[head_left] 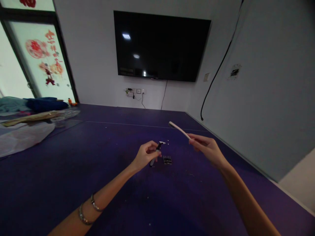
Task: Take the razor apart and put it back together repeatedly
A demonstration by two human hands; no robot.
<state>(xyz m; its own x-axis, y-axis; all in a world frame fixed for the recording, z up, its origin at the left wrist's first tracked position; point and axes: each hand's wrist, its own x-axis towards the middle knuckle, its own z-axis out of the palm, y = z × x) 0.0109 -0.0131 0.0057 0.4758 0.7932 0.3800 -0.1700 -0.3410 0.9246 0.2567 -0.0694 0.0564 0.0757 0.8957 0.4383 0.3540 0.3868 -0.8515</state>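
My left hand [145, 155] is closed round a razor [158, 146] with a dark and grey handle. The razor's pale head points up and to the right. In my right hand [209, 149], thumb and fingers pinch one end of a thin, light-coloured toothbrush [180, 129]. Its far end, with a darker patch underneath like bristles, slants up to the left, apart from the razor. Just right of my left hand, a small dark case [167, 160] with slots lies on the purple surface [157, 203]. A few tiny white bits lie beyond the razor head.
Clear plastic bags [27, 136] and folded blue cloth [46, 104] lie at the far left. A small orange object [71, 102] stands near the door [41, 59]. On the back wall hangs a television [159, 46]; a black cable [216, 75] dangles at the right.
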